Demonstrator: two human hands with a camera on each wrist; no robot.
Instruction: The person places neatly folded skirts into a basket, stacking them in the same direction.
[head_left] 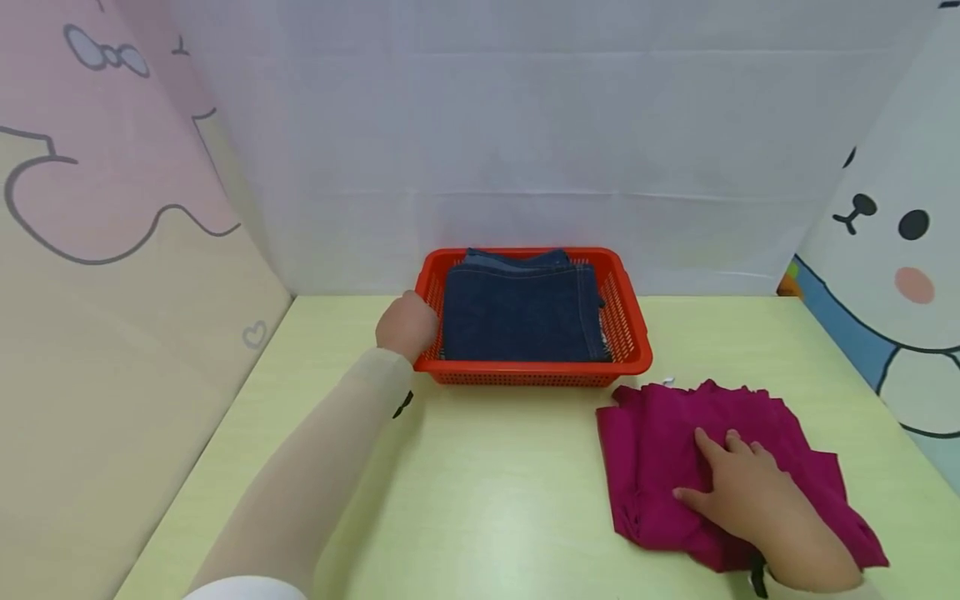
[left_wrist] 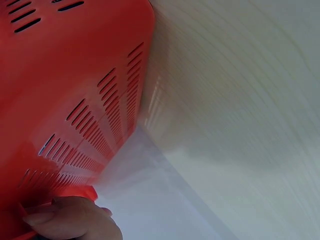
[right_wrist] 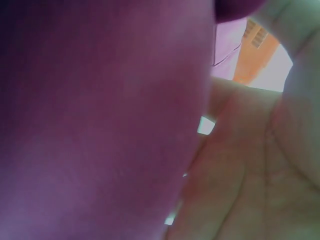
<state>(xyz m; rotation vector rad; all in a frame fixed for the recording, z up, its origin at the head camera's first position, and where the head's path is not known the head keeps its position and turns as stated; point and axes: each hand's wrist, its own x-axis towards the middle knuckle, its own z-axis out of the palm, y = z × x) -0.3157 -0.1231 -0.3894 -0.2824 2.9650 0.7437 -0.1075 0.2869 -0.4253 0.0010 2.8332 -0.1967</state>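
Observation:
A red plastic basket point(head_left: 525, 375) with slotted sides stands at the back of the table, folded dark blue denim point(head_left: 517, 312) lying inside it. My left hand point(head_left: 408, 325) grips the basket's left rim; the left wrist view shows the thumb point(left_wrist: 70, 217) over that rim beside the slotted wall point(left_wrist: 95, 120). At the front right lies a loosely folded magenta cloth garment point(head_left: 660, 467). My right hand point(head_left: 757, 492) rests on it with the fingers spread. In the right wrist view the palm point(right_wrist: 240, 175) faces the magenta cloth point(right_wrist: 100, 125), which hides much of the scene.
The pale yellow table point(head_left: 480, 483) meets a white sheet point(head_left: 540, 150) hanging behind the basket. Printed cartoon panels stand at the left point(head_left: 112, 292) and right point(head_left: 900, 250) sides. A small white scrap point(head_left: 668, 382) shows at the garment's back edge.

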